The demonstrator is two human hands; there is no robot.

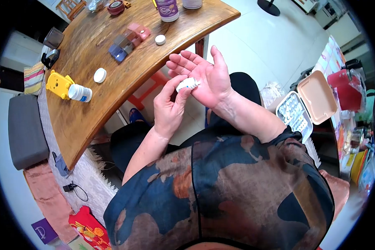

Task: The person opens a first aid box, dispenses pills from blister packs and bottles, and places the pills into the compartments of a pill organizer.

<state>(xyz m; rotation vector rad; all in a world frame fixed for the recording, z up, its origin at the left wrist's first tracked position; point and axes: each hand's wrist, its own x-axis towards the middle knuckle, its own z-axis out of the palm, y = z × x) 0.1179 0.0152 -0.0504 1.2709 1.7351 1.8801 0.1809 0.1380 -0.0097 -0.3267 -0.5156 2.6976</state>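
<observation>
Between the fingertips and thumb of my left hand [170,104] is a small white bottle [187,84] with bits of blue on its label. It is tipped sideways, its mouth over the palm of my right hand [210,79]. That palm faces up, with the fingers stretched out. Something small and white shows at the bottle's mouth; I cannot tell if it lies on the palm. On the wooden table [83,46] a second white bottle [80,93] stands uncapped beside a yellow bear-shaped case [59,84]. Two white caps lie there, one nearer [100,75] and one farther [160,39].
A pill organizer [129,41] with coloured compartments sits mid-table, and a purple-and-white tub [168,10] stands at the far edge. On my right, an open beige box [316,98] holds blister packs [293,110]. A red stool [152,89] is under the table.
</observation>
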